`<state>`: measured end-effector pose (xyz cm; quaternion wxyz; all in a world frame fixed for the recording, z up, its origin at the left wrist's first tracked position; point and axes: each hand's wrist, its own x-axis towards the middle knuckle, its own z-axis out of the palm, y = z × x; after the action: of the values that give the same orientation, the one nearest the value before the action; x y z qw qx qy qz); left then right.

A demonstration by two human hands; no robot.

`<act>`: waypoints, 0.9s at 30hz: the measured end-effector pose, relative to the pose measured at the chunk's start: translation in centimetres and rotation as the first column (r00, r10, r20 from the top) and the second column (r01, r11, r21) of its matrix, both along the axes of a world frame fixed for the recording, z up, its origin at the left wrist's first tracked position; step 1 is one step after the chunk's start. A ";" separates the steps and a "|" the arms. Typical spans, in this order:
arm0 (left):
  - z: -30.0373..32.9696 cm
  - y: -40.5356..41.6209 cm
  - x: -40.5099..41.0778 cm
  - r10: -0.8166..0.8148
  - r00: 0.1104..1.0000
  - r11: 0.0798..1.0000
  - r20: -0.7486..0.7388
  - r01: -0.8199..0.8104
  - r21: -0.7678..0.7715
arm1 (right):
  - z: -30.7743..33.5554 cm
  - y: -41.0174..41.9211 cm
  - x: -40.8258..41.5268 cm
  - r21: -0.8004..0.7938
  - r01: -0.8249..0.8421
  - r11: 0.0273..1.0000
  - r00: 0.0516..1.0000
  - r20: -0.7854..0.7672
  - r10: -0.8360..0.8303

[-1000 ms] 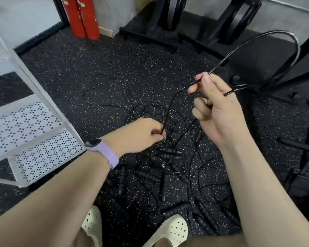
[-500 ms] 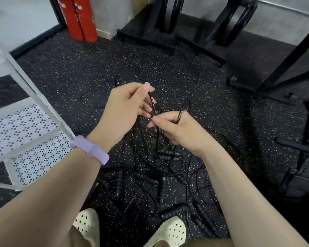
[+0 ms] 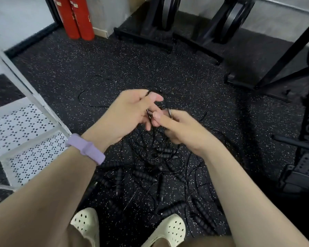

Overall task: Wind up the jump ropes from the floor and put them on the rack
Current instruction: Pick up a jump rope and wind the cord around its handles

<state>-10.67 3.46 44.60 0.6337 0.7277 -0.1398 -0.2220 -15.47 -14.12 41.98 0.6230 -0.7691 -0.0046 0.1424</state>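
Observation:
A tangle of black jump ropes with ribbed foam handles lies on the speckled rubber floor in front of my feet. My left hand, with a purple wristband, pinches a thin black cord between thumb and fingers above the pile. My right hand is close beside it, fingers curled round the same bundle of cord. The two hands nearly touch. A loose loop of cord trails on the floor to the left. The white perforated rack stands at the left edge.
Two red cylinders stand against the back wall. Black weight-plate stands sit at the back, and a black machine frame fills the right side. My cream perforated shoes are at the bottom, right by the ropes.
My right hand came down from holding a big raised loop, and my left hand rose from the pile. Both hands now meet above the tangle, and the loop is drawn in.

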 end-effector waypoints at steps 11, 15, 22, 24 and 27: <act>-0.6 0.9 0.8 0.134 0.991 0.983 -0.013 -0.134 -0.122 | 1.0 0.6 -0.1 0.142 -0.099 0.985 0.995 0.026 0.097; -1.2 1.0 0.7 -0.223 0.975 0.943 -0.014 0.219 0.251 | 2.6 -1.3 0.2 0.461 0.220 0.860 0.966 0.017 -0.257; -2.9 1.1 -0.3 -0.563 0.773 0.447 -0.293 0.582 0.679 | 2.0 -3.5 -0.2 0.414 0.516 0.750 0.836 -0.055 -0.545; -2.0 0.7 0.0 -0.387 0.908 0.733 -0.161 0.409 0.543 | 1.7 -3.5 -0.4 0.242 0.449 0.860 0.891 -0.052 -0.451; -0.2 0.0 0.4 -0.172 0.957 0.985 -0.232 0.159 -0.073 | 1.5 -1.7 -1.0 -0.006 0.142 0.990 0.985 -0.100 -0.142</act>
<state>-10.30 3.45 44.37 0.6444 0.6644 -0.1294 -0.3557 -16.43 -15.78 43.51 0.6314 -0.7590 0.0815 0.1361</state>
